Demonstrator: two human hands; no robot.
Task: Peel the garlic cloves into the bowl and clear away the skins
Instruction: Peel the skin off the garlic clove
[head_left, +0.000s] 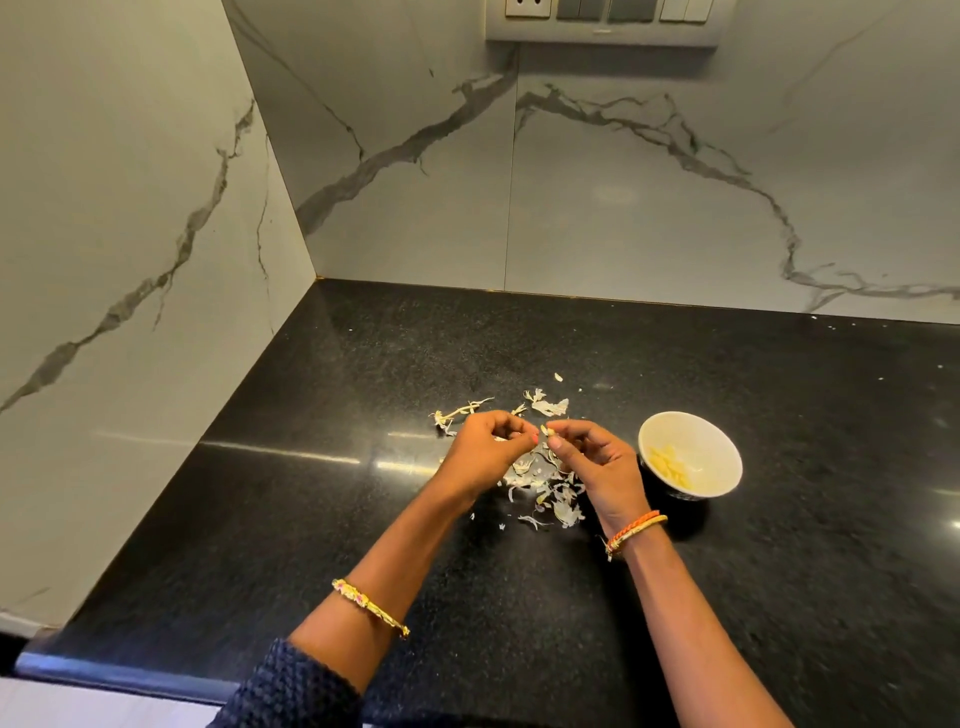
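A small garlic clove (545, 429) is pinched between my left hand (488, 447) and my right hand (592, 457), just above the black counter. Both hands have curled fingers meeting at the clove. Papery garlic skins (550, 493) lie scattered under and below my hands, and more skins (545, 405) lie just beyond them, with a stringy stem piece (462, 413) to the left. A white bowl (722, 457) stands to the right of my right hand, holding several peeled yellowish cloves (670, 465).
The black granite counter (363, 519) meets marble walls at the back and left, forming a corner (317, 278). A switch panel (602, 21) sits high on the back wall. The counter's front edge (104, 670) runs at lower left.
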